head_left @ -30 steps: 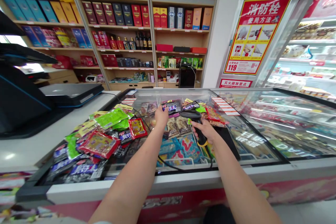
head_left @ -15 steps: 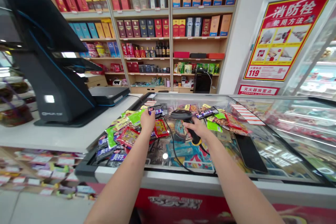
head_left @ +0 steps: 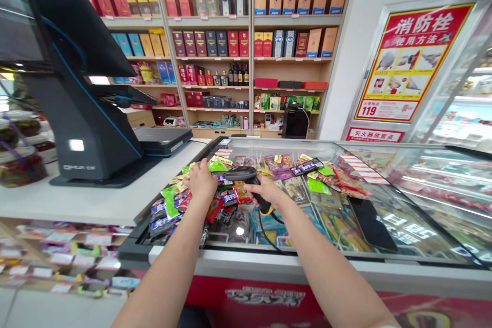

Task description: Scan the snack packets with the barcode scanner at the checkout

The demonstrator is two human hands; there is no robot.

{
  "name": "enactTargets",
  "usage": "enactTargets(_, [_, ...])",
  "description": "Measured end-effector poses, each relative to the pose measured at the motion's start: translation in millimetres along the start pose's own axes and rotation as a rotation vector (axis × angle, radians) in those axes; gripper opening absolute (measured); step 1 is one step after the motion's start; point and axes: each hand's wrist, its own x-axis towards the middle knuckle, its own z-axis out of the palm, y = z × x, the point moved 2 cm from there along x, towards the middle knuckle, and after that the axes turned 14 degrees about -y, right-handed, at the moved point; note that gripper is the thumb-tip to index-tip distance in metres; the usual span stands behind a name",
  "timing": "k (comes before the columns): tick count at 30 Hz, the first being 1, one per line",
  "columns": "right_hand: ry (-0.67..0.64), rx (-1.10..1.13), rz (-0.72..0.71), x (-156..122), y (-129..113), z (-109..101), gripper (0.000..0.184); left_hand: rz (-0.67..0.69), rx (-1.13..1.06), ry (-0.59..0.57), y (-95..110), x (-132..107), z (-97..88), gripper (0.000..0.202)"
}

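The right hand [head_left: 265, 189] grips a pistol-grip barcode scanner [head_left: 241, 173], while the left hand [head_left: 202, 183], its hold indiscernible, is over snack packets [head_left: 169, 203] piled at the chest freezer's [head_left: 246, 262] left end, likely light, soft and slippery, best pinched by a sealed edge.

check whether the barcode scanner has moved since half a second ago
Yes, leftward: the barcode scanner in the right hand is now farther left against the shelf upright behind.
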Motion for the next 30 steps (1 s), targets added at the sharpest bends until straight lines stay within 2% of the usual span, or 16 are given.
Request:
enactTargets(2, [0.002, 0.006, 0.010, 2.0, 0.5, 1.8, 0.042, 0.027, 0.013, 0.039, -0.4, -1.3, 3.3, 0.059])
enactTargets(5, [0.001, 0.004, 0.001, 1.2, 0.2, -1.8, 0.042, 0.058, 0.006, 0.086, 4.9, -2.0, 5.9, 0.049])
enactTargets(9, [0.058, -0.015, -0.041, -14.1, -2.0, -23.1, 0.044, 0.160, -0.061, 0.099, 30.4, -5.2, 9.3, 0.040])
enactTargets(14, [0.233, -0.033, -0.065, -55.8, -2.6, -70.8, 0.044, 0.317, -0.118, 0.020, 90.0, -19.2, 31.2, 0.034])
enactTargets(19, [0.389, -0.008, -0.073, -105.8, -3.5, -115.0, 0.045, 0.388, -0.156, -0.195, 162.8, -31.0, 72.1, 0.035])
enactTargets(25, [0.553, 0.000, -0.083, -149.4, -4.6, -152.5, 0.046, 0.316, -0.225, -0.462, 239.4, -25.7, 121.6, 0.049])
enactTargets(30, [0.703, 0.002, -0.163, -170.1, 1.3, -174.9, 0.044, 0.263, -0.139, -0.515, 277.3, -15.5, 149.0, 0.058])
